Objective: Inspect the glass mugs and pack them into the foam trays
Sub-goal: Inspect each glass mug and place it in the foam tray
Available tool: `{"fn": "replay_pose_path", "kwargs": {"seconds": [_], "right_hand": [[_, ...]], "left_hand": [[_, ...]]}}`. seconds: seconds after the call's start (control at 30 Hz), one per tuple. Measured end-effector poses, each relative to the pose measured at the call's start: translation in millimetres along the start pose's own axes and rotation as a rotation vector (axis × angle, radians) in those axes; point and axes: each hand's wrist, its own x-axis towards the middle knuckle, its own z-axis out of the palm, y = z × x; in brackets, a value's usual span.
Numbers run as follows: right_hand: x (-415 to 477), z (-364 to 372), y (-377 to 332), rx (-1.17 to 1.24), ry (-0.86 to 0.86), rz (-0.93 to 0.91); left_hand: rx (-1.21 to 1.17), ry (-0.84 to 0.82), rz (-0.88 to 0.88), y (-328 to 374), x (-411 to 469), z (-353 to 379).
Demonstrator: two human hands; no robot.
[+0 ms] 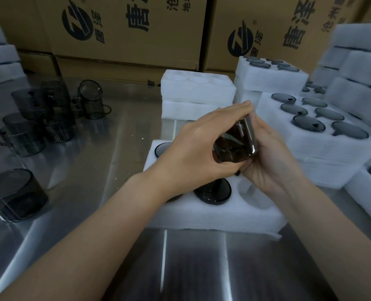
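Observation:
A smoky dark glass mug (pixel 236 142) lies tilted on its side between both hands, above a white foam tray (pixel 215 213). My left hand (pixel 193 148) grips it from the left, fingers over its top and thumb under it. My right hand (pixel 269 155) cups it from the right and below. In the tray, one mug (pixel 212 192) sits in a round pocket and another (pixel 161 148) shows at the far left corner. An unfilled pocket (pixel 252 192) lies under my right wrist. Loose mugs (pixel 50 114) stand in a group on the steel table at the left.
A single mug (pixel 13 194) stands at the near left edge. Filled foam trays (pixel 315 118) are stacked at the right, blank foam blocks (pixel 195 92) lie behind my hands, and cardboard boxes (pixel 126 29) wall the back. Bare steel table (pixel 115 148) lies between mugs and tray.

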Motion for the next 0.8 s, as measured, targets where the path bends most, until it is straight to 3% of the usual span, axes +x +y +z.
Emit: {"fn": "replay_pose_path", "kwargs": {"seconds": [0.1,0.23,0.33,0.43,0.6,0.7,0.8], "right_hand": [[0,1,2,-0.111,0.038,-0.046],[-5,2,-2,-0.498,0.109,-0.285],[-13,7,-5,-0.795,0.05,-0.413],[-14,10,-7,-0.98,-0.022,-0.371],[-19,5,-27,-0.974,-0.013,-0.25],[-25,0,-35,-1.037,0.081,-0.26],[-37,-9,-41,-1.138,0.033,-0.142]], "left_hand": [[0.04,-0.012,0.01,-5,-1,0],[0.121,-0.016,0.003,-12,-1,1],[0.099,-0.075,-0.064,-18,-2,1],[0.044,-0.11,-0.031,-20,-1,1],[0.014,-0.14,-0.002,-18,-2,1],[-0.024,-0.145,-0.102,-22,-2,-4],[0.083,-0.113,-0.273,-34,-2,-9]]}}
